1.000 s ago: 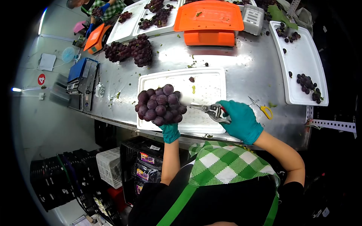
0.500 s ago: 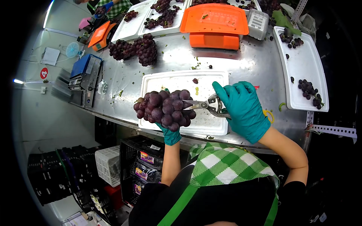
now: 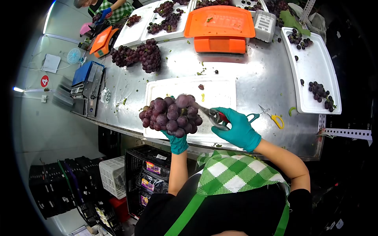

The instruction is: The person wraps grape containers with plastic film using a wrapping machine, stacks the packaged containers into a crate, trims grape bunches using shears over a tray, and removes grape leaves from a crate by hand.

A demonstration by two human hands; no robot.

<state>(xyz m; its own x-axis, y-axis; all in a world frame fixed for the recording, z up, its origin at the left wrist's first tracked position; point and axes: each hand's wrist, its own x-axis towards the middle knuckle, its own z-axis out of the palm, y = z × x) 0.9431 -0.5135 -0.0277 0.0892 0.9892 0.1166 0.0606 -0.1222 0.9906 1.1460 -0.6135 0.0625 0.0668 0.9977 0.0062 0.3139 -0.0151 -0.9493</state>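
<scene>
A bunch of dark purple grapes (image 3: 172,116) is held up over the near left part of a white tray (image 3: 189,84). Beneath it, my left hand (image 3: 176,142), in a teal glove, supports the bunch; most of its fingers are hidden by the fruit. My right hand (image 3: 237,129), gloved alike, is closed around the red-gripped handles of pruning shears (image 3: 214,117). The shears' tips reach the right side of the bunch, where the grapes hide them. A single grape (image 3: 201,87) and some yellowish bits lie in the tray.
Scissors (image 3: 277,121) with a yellow handle lie on the metal table right of my right hand. An orange scale (image 3: 219,29) stands behind the tray. More grape bunches (image 3: 149,55) rest at back left. Another white tray (image 3: 315,74) is at right; a co-worker (image 3: 104,11) stands far left.
My right hand and the shears have moved left and closer to the bunch, with the fingers now wrapped tighter. The scissors on the table have come into sight.
</scene>
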